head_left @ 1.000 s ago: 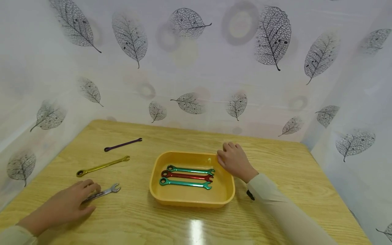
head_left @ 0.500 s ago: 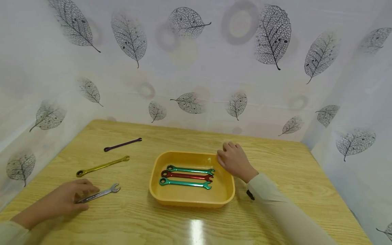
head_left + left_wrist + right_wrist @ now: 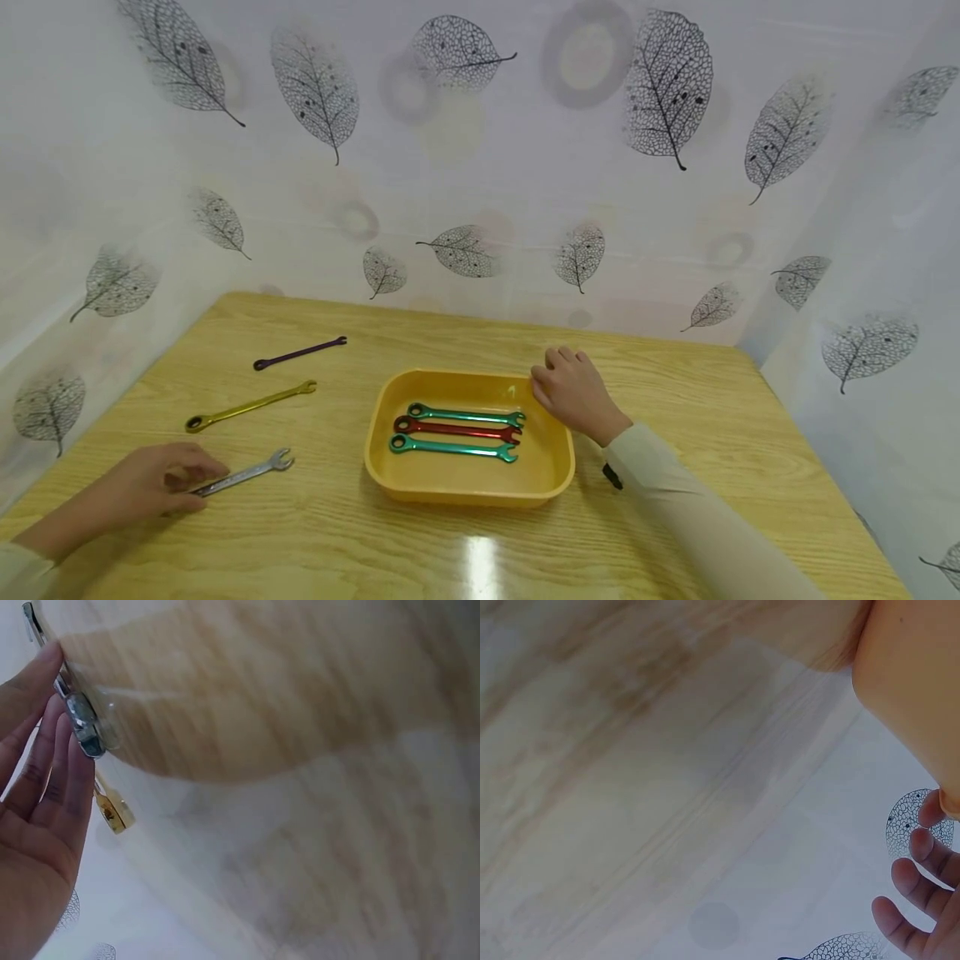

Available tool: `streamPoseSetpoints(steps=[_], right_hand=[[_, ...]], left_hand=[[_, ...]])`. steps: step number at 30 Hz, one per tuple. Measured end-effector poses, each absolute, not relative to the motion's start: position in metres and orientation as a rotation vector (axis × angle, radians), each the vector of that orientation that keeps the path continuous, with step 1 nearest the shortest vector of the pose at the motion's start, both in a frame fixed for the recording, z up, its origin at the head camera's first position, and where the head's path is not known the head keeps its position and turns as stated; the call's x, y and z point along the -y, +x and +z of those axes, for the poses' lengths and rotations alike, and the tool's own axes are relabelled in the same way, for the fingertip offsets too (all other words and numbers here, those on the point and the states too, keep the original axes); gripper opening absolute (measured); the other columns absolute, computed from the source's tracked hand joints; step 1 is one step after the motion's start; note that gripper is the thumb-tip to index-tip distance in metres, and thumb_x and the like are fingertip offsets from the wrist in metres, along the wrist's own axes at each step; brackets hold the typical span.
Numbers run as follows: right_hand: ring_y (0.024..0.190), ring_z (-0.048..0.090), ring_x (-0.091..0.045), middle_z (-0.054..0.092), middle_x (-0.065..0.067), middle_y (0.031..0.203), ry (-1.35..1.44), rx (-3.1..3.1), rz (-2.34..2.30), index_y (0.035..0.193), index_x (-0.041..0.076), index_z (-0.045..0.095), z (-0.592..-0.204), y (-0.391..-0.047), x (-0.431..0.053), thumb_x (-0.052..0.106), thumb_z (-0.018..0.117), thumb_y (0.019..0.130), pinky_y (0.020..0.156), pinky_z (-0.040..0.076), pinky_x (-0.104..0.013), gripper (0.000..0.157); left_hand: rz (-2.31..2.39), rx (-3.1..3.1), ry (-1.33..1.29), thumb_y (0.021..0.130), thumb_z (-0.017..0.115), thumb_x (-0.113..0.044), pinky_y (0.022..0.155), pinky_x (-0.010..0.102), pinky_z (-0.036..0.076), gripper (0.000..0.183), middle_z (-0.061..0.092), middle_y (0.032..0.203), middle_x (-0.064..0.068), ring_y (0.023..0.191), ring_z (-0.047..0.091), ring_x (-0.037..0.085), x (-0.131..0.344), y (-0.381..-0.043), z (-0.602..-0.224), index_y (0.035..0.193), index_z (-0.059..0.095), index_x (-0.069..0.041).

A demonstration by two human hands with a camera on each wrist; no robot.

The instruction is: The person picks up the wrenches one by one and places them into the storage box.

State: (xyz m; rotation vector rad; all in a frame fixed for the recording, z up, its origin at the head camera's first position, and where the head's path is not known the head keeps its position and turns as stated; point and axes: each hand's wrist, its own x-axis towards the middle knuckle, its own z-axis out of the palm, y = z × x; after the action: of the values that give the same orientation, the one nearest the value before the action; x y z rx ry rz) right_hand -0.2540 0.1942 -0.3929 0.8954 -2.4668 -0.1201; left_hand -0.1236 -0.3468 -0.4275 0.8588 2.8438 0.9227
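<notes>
A silver combination wrench [image 3: 243, 477] lies on the table at the left. My left hand [image 3: 153, 483] is around its near end, thumb on one side and fingers on the other. In the left wrist view the fingers [image 3: 56, 757] are fairly straight beside the wrench [image 3: 77, 712]. My right hand [image 3: 577, 396] holds the back right corner of a yellow plastic tray [image 3: 468, 492]. In the right wrist view its fingertips meet the tray's rim [image 3: 949, 804]. Inside the tray lie a green wrench [image 3: 465, 414], a red wrench [image 3: 457, 429] and another green wrench [image 3: 453, 448], side by side.
Farther back on the left, a gold wrench [image 3: 251, 406] and a purple wrench [image 3: 300, 353] lie on the wooden table [image 3: 315, 542]. A leaf-patterned sheet [image 3: 480, 167] hangs behind the table and at both sides. A small black item [image 3: 612, 477] shows beside the right sleeve.
My left hand has slid back to the left along the silver wrench, uncovering more of its handle. The wrench stays in place. The right hand and the tray have not moved.
</notes>
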Motion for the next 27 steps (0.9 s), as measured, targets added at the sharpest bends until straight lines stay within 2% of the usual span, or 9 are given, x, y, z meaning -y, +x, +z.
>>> streamPoseSetpoints(steps=[5, 12, 20, 27], right_hand=[[0.068, 0.04, -0.019, 0.047, -0.004, 0.074, 0.907, 2.45, -0.112, 0.08, 0.014, 0.065, -0.393, -0.255, -0.194, 0.023, 0.059, 0.089, 0.061, 0.032, -0.03, 0.013], [0.067, 0.037, -0.018, 0.045, -0.003, 0.073, 0.906, 2.447, -0.095, 0.08, 0.015, 0.064, -0.393, -0.255, -0.195, 0.022, 0.06, 0.088, 0.06, 0.03, -0.03, 0.012], [0.068, 0.037, -0.018, 0.045, -0.003, 0.074, 0.895, 2.462, -0.107, 0.081, 0.015, 0.064, -0.392, -0.253, -0.194, 0.023, 0.06, 0.089, 0.061, 0.03, -0.03, 0.012], [0.068, 0.037, -0.018, 0.045, -0.003, 0.074, 0.896, 2.469, -0.123, 0.081, 0.015, 0.064, -0.392, -0.253, -0.194, 0.024, 0.06, 0.089, 0.061, 0.032, -0.03, 0.012]], left_hand=[[0.827, -2.894, 0.735, 0.072, 0.077, -0.024, 0.057, 0.018, 0.05, 0.025, 0.064, 0.086, -0.017, 0.075, 0.054, -0.013, 0.347, -0.121, -0.424, 0.095, 0.072, -0.016], [0.724, -2.886, 0.573, 0.073, 0.076, -0.034, 0.058, 0.018, 0.05, 0.024, 0.065, 0.082, -0.017, 0.071, 0.053, -0.013, 0.344, -0.121, -0.417, 0.09, 0.074, -0.017], [0.767, -2.872, 0.564, 0.075, 0.076, -0.02, 0.056, 0.019, 0.049, 0.017, 0.065, 0.08, -0.016, 0.069, 0.054, -0.011, 0.344, -0.121, -0.416, 0.09, 0.074, -0.012], [0.84, -2.87, 0.607, 0.076, 0.075, -0.015, 0.055, 0.019, 0.05, 0.014, 0.065, 0.079, -0.016, 0.069, 0.053, -0.012, 0.345, -0.119, -0.421, 0.088, 0.072, -0.01]])
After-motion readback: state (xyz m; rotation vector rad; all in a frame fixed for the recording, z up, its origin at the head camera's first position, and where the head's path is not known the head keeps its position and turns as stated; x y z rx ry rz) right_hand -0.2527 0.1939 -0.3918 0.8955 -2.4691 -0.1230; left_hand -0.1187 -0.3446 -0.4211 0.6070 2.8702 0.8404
